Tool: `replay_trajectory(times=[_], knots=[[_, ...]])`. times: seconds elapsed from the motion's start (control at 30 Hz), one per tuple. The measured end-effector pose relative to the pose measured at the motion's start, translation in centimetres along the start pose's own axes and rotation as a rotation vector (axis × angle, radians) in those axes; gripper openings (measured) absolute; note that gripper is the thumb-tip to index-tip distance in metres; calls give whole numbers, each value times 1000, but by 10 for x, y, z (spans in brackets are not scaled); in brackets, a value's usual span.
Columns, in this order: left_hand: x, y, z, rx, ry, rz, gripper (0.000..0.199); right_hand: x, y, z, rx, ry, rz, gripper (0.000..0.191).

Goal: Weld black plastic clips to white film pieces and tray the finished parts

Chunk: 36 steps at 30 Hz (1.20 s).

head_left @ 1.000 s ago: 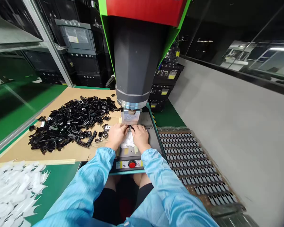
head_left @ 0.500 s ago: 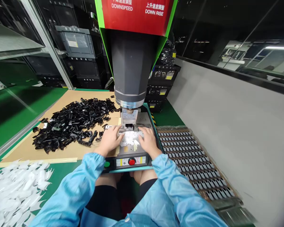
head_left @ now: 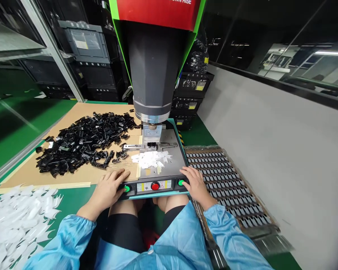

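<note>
My left hand rests at the left front corner of the press base, its thumb by the left green button. My right hand lies over the right front corner, thumb at the right green button. Both hands have fingers spread and hold nothing. Between them is a red button. White curved plastic pieces lie on the metal bed plate. Behind these, a small black part sits in the metal fixture, beneath the press's horn.
A heap of black parts covers cardboard at left. More white pieces are piled at front left. On the right stands a tray of rowed grey parts beside a wall. Dark crates are stacked behind.
Both hands have left the fixture area and come back and apart to the green buttons at the front of the press. The fixture and white pieces are now uncovered. The view has tilted down slightly.
</note>
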<state>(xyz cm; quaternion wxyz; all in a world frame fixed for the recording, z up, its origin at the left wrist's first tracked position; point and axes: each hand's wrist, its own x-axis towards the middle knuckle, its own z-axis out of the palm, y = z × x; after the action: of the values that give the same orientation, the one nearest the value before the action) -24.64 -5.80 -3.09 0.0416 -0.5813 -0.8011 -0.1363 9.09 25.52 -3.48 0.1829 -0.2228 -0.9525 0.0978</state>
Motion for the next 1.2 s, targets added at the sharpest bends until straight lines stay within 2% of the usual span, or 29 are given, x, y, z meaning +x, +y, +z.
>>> replay_trajectory(times=[0.13, 0.23, 0.43, 0.57, 0.73, 0.93, 1.2], knots=[[2, 1, 0, -18, 17, -11, 65, 6, -5, -1, 22, 24, 14, 50], [7, 10, 3, -82, 57, -12, 55, 19, -17, 1, 79, 86, 14, 38], [41, 37, 9, -295, 139, -34, 46, 67, -60, 14, 135, 119, 8, 28], [65, 48, 13, -386, 206, -68, 42, 104, -75, 26, 94, 106, 80, 17], [73, 49, 21, -485, 256, -112, 40, 138, -74, 40, 0, 39, 107, 10], [69, 44, 26, -532, 249, -132, 40, 146, -73, 50, 3, 57, 42, 5], [69, 44, 26, -527, 243, -132, 37, 145, -60, 34, 74, 59, 77, 4]])
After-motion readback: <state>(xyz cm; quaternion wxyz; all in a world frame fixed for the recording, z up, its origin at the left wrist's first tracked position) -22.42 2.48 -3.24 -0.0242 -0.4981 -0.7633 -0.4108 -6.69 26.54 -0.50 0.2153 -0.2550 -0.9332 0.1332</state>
